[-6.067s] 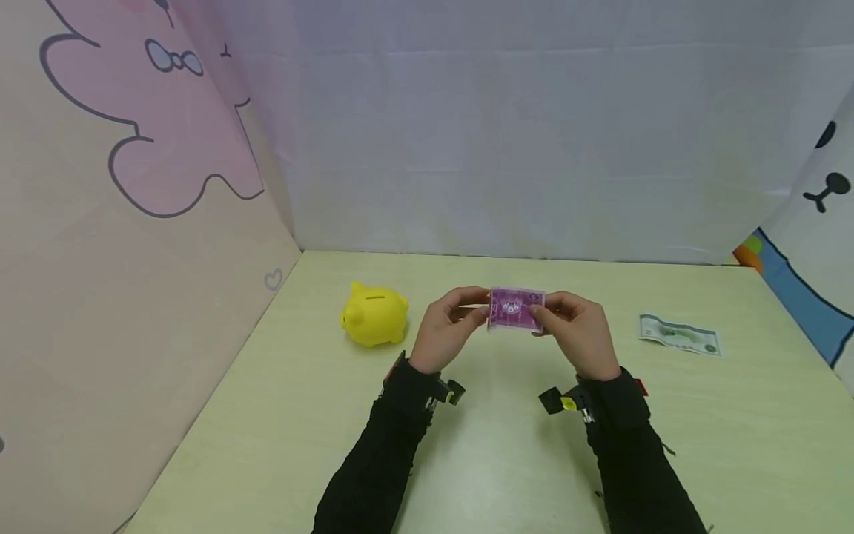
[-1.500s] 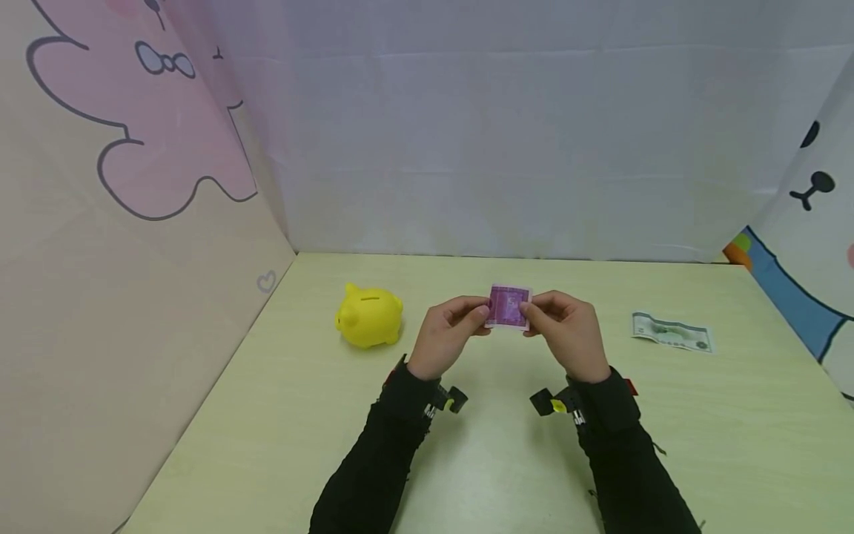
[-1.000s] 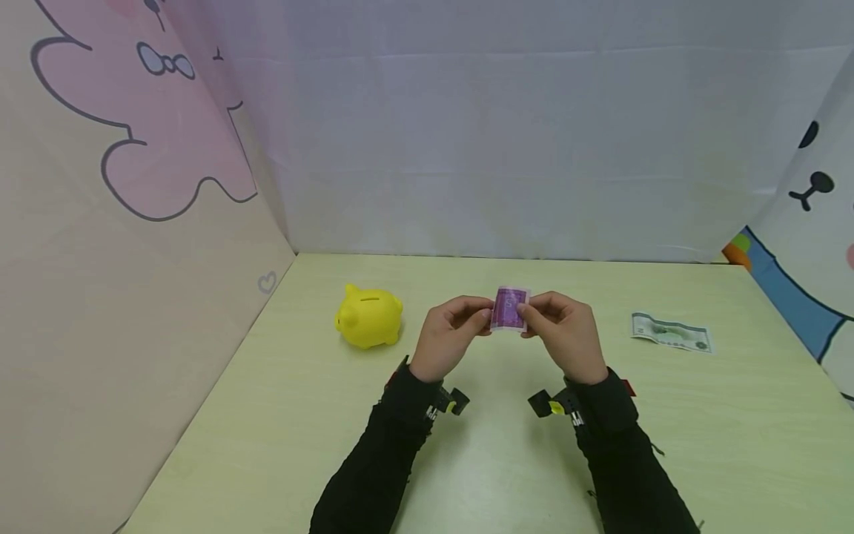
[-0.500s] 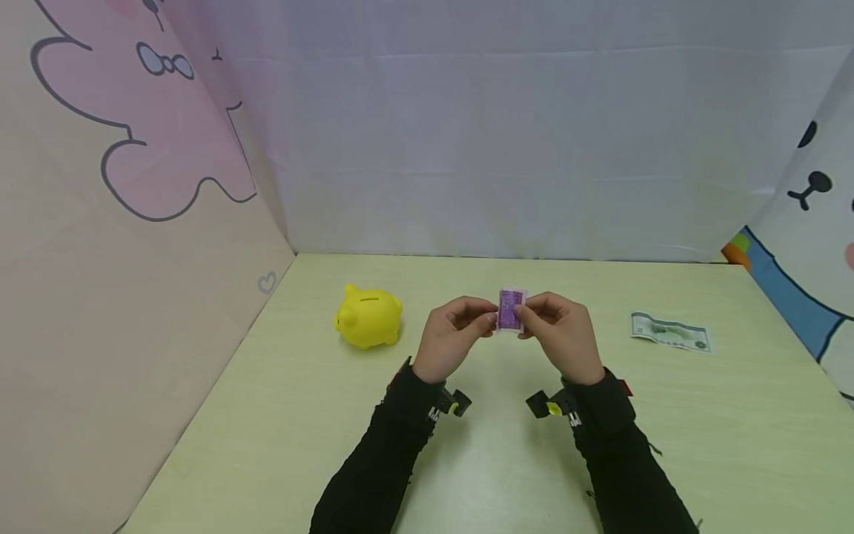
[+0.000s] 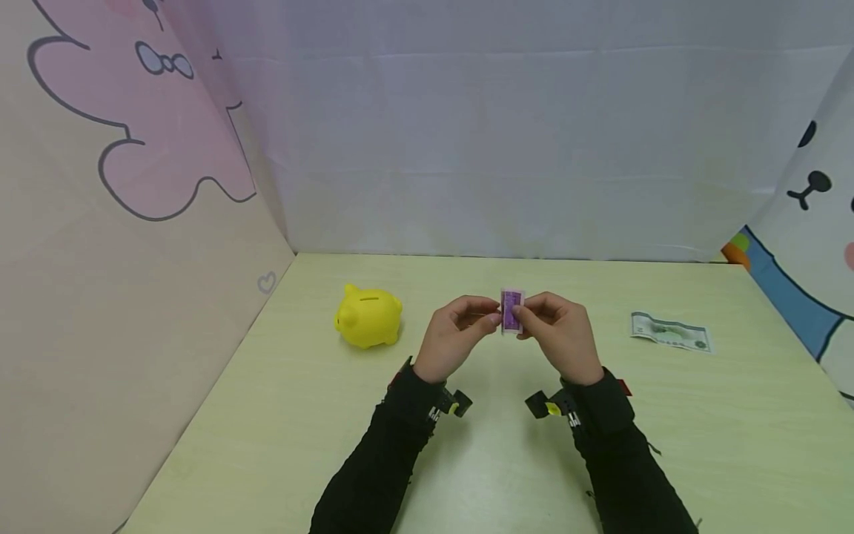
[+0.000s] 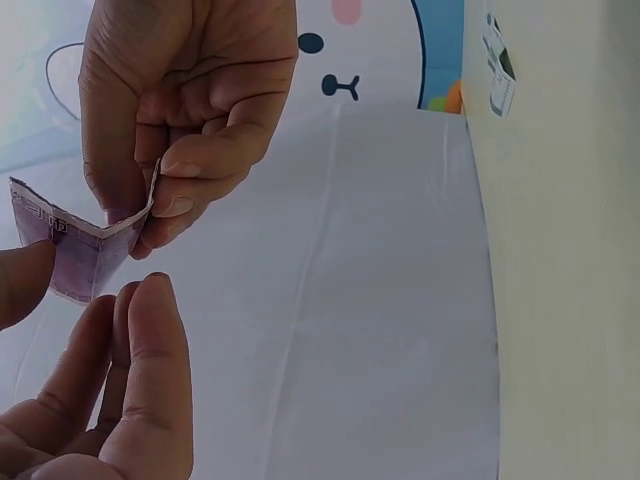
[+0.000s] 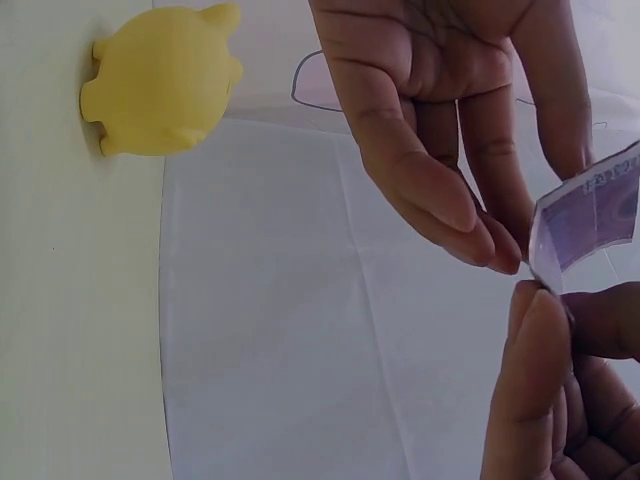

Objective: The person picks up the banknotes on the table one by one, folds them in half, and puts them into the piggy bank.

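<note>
A purple banknote (image 5: 511, 311), folded narrow, is held up between both hands over the table. My right hand (image 5: 563, 335) pinches it at the right, thumb (image 5: 528, 320) on the front and fingers behind. My left hand (image 5: 454, 337) holds its left edge with the thumb and fingertips. In the left wrist view the banknote (image 6: 75, 250) is bent in a V, with my left thumb (image 6: 25, 285) against one flap. The right wrist view shows the fold of the banknote (image 7: 590, 220) by the left fingertips. Part of the note is hidden behind the right fingers.
A yellow piggy bank (image 5: 369, 317) with a slot on top stands left of the hands. To the right a green banknote (image 5: 670, 332) lies slightly crumpled on the pale wooden table (image 5: 494, 460). Light cloth walls (image 5: 507, 148) with cartoon prints border the table behind and at the sides.
The purple banknote has grown narrower from wide to a slim folded strip. Both hands have drawn closer together around it. The piggy bank and green banknote stay in place.
</note>
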Demonstrator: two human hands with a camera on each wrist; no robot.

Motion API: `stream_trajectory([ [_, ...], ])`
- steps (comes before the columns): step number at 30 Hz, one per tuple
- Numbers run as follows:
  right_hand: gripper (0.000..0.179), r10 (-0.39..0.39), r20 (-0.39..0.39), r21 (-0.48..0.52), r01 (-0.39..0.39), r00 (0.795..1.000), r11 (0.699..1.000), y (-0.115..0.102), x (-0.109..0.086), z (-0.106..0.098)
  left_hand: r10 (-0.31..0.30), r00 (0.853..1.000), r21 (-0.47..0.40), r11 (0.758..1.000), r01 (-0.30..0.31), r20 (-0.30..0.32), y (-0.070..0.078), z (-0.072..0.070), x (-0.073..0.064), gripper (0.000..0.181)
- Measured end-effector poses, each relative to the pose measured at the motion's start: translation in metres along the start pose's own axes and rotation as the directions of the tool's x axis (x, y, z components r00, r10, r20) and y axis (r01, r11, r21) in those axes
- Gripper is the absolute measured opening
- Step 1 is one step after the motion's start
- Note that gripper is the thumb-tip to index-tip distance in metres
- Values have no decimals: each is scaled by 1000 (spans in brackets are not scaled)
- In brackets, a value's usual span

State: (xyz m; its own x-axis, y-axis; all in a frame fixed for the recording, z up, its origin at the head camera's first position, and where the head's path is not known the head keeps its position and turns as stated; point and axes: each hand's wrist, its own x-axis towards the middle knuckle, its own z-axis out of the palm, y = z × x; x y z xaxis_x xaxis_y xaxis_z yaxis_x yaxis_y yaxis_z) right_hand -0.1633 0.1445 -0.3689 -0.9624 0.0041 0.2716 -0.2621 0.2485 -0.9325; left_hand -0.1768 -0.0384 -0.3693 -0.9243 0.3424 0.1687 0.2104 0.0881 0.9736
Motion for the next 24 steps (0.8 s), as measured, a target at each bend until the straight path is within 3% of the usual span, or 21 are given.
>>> stream_trajectory([
  [11, 20, -17, 11, 5, 17, 1000, 1000, 0, 0, 0, -28, 997, -70, 997, 32, 65, -2, 0, 1, 31],
  [24, 19, -19, 25, -10, 20, 999, 1000, 0, -1, 0, -51, 997, -62, 997, 55, 66, -4, 1, 1, 28],
])
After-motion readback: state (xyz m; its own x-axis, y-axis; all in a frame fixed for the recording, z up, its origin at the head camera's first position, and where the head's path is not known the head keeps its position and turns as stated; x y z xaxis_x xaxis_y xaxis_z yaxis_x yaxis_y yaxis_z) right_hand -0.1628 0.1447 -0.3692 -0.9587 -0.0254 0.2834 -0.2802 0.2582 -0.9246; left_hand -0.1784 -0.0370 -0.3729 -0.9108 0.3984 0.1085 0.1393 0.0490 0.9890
